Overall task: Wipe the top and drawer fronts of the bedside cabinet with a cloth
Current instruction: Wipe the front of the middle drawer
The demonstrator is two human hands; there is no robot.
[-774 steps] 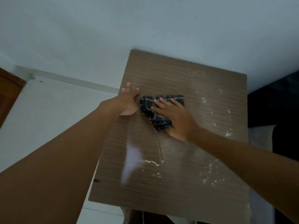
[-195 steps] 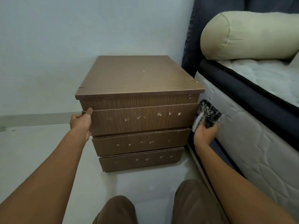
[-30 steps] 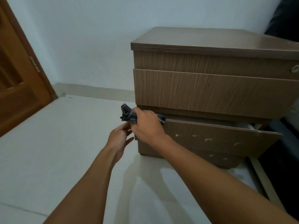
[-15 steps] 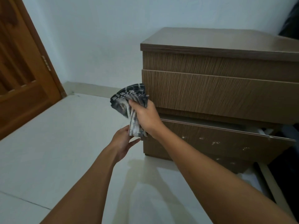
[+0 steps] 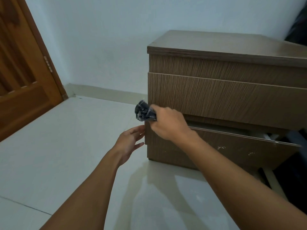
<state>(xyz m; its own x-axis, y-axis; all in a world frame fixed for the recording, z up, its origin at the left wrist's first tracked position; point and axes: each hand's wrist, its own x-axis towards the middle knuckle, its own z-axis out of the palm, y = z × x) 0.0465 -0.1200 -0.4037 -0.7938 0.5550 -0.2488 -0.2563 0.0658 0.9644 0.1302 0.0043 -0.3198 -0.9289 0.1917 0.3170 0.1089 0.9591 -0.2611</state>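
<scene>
Pale tiled floor (image 5: 69, 143), wooden door (image 5: 21, 77) at left. Bedside cabinet (image 5: 224, 83) right of both hands. Right hand (image 5: 167, 124) fingers clenched round bunched cloth (image 5: 144, 113) at left end of middle drawer (image 5: 232, 146), speckled front running rightward. Left hand (image 5: 128, 142) fingers loosely spread, holding nothing, beside cabinet corner.

The wall (image 5: 103, 39) is plain and pale blue-white. Along its bottom runs a pale strip (image 5: 106, 92). The floor (image 5: 54, 138) has big, shiny, light tiles, and thin lines show between them. On the left stands a brown wooden door (image 5: 21, 77) with a small metal hinge (image 5: 48, 63) on its edge. Something dark (image 5: 297, 32) sits in the top right corner. The light is soft.
</scene>
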